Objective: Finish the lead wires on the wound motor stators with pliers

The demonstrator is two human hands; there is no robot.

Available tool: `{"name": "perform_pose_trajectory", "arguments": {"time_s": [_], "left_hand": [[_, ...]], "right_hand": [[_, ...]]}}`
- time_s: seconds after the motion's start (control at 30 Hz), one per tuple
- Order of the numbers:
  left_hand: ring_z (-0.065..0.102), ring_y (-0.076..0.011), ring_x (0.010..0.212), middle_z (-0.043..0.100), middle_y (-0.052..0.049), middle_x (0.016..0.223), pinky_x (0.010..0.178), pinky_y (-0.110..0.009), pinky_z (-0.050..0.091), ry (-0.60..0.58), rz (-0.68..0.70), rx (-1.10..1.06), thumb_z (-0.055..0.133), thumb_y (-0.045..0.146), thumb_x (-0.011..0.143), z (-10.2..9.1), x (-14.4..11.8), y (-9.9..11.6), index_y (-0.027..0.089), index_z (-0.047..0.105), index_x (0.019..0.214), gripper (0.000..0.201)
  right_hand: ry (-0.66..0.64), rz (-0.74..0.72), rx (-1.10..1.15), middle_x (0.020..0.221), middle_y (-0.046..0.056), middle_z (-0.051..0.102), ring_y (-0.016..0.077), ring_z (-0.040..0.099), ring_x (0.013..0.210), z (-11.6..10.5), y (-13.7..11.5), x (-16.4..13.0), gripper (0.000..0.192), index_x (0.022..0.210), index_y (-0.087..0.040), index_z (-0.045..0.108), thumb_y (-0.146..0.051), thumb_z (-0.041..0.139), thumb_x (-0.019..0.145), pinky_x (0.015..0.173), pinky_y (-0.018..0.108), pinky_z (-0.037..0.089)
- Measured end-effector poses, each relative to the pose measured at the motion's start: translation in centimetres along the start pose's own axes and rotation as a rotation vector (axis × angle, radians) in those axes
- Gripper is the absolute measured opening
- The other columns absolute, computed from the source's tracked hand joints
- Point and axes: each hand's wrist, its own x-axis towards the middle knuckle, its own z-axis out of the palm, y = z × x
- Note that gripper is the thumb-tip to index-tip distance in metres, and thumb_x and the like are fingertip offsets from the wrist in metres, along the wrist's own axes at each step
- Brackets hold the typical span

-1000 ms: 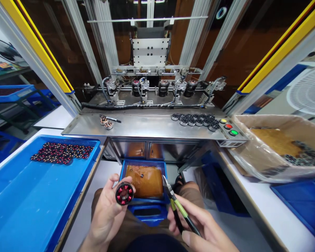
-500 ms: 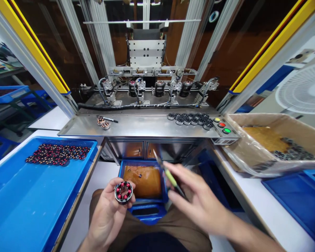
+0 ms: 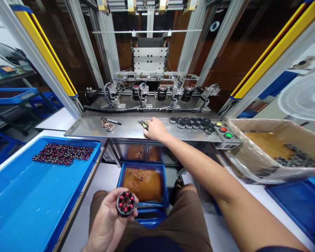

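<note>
The wound stator (image 3: 125, 204), a dark ring with red coils, sits upright in the fingertips of the left hand (image 3: 109, 220), pinched above the lap and just in front of the small blue bin (image 3: 143, 185). The right hand (image 3: 155, 128) is stretched out to the steel shelf (image 3: 131, 127), resting on the green-handled pliers (image 3: 143, 124) that lie there; whether its fingers grip them cannot be told. Dark rings (image 3: 193, 123) cluster right of it, a blue tray (image 3: 42, 196) of stators lies left.
</note>
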Motion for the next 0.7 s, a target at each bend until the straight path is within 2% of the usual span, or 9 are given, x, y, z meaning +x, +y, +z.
{"name": "perform_pose_trajectory", "arguments": {"time_s": [0.1,0.2,0.23,0.27,0.33,0.4,0.47,0.57,0.7], "left_hand": [[0.065,-0.0128,0.057,0.074,-0.007,0.076,0.053,-0.019,0.048,-0.005,-0.007,0.002,0.092,0.052,0.047,-0.2,0.1,0.0,0.021,0.075,0.086,0.053],[0.064,-0.0128,0.056,0.074,-0.007,0.075,0.052,-0.019,0.047,0.01,-0.018,0.011,0.091,0.054,0.046,-0.2,0.3,0.0,0.02,0.075,0.085,0.054],[0.064,-0.013,0.055,0.074,-0.007,0.074,0.051,-0.019,0.047,0.02,-0.02,0.023,0.091,0.055,0.046,-0.2,0.4,-0.1,0.02,0.075,0.085,0.055],[0.063,-0.013,0.055,0.073,-0.007,0.072,0.05,-0.019,0.047,0.029,-0.015,0.039,0.091,0.055,0.045,-0.2,0.5,-0.1,0.019,0.075,0.084,0.056],[0.063,-0.0134,0.054,0.071,-0.006,0.07,0.049,-0.02,0.047,0.026,0.008,0.076,0.09,0.055,0.046,-0.6,0.9,-0.2,0.018,0.075,0.085,0.056],[0.062,-0.0139,0.054,0.07,-0.005,0.068,0.05,-0.021,0.049,-0.003,0.034,0.107,0.09,0.054,0.049,-1.1,1.4,-0.4,0.018,0.075,0.086,0.054],[0.061,-0.0131,0.055,0.068,-0.005,0.067,0.052,-0.022,0.051,-0.047,0.037,0.142,0.089,0.052,0.053,-1.8,1.8,-0.6,0.017,0.076,0.088,0.051],[0.059,-0.0117,0.057,0.068,-0.005,0.072,0.053,-0.022,0.053,-0.105,0.035,0.188,0.088,0.048,0.056,-2.8,2.3,-0.9,0.017,0.077,0.093,0.049],[0.062,-0.0147,0.06,0.07,-0.006,0.078,0.054,-0.024,0.055,-0.14,0.053,0.21,0.087,0.045,0.06,-3.4,2.4,-0.9,0.018,0.078,0.094,0.044]], "right_hand": [[0.029,-0.062,0.026,0.121,0.028,0.058,0.0357,0.055,0.116,-0.7,-0.5,-1.1,0.038,0.115,0.0,0.066,-0.027,0.054,0.092,0.1,0.048,0.042],[0.038,-0.231,0.124,0.12,0.016,0.064,0.0228,0.058,0.112,-2.8,-2.3,-4.7,0.033,0.119,-0.009,0.066,-0.03,0.052,0.097,0.102,0.035,0.043],[0.011,-0.331,0.196,0.109,0.01,0.069,0.0173,0.061,0.101,-3.6,-3.1,-6.5,0.028,0.113,-0.014,0.069,-0.032,0.054,0.097,0.095,0.029,0.046],[-0.048,-0.492,0.374,0.097,0.007,0.071,0.0148,0.064,0.089,-4.4,-3.8,-8.3,0.024,0.105,-0.014,0.072,-0.03,0.056,0.095,0.087,0.026,0.049],[-0.159,-0.657,0.653,0.082,0.006,0.07,0.0119,0.063,0.072,-5.4,-4.9,-11.6,0.021,0.097,-0.01,0.073,-0.026,0.061,0.09,0.071,0.022,0.051],[-0.239,-0.663,0.801,0.076,0.006,0.069,0.0103,0.061,0.064,-5.7,-5.6,-14.0,0.019,0.092,-0.006,0.074,-0.022,0.065,0.085,0.06,0.019,0.049],[-0.281,-0.628,0.832,0.073,0.005,0.068,0.0095,0.06,0.061,-5.4,-5.7,-15.2,0.017,0.088,-0.006,0.074,-0.021,0.068,0.081,0.056,0.018,0.047],[-0.304,-0.603,0.805,0.069,0.002,0.067,0.0094,0.059,0.06,-4.8,-5.7,-15.4,0.016,0.085,-0.009,0.074,-0.024,0.071,0.078,0.055,0.018,0.045],[-0.333,-0.545,0.777,0.07,0.003,0.07,0.0101,0.061,0.061,-4.6,-5.8,-15.3,0.015,0.084,-0.01,0.074,-0.024,0.072,0.079,0.056,0.018,0.045]]}}
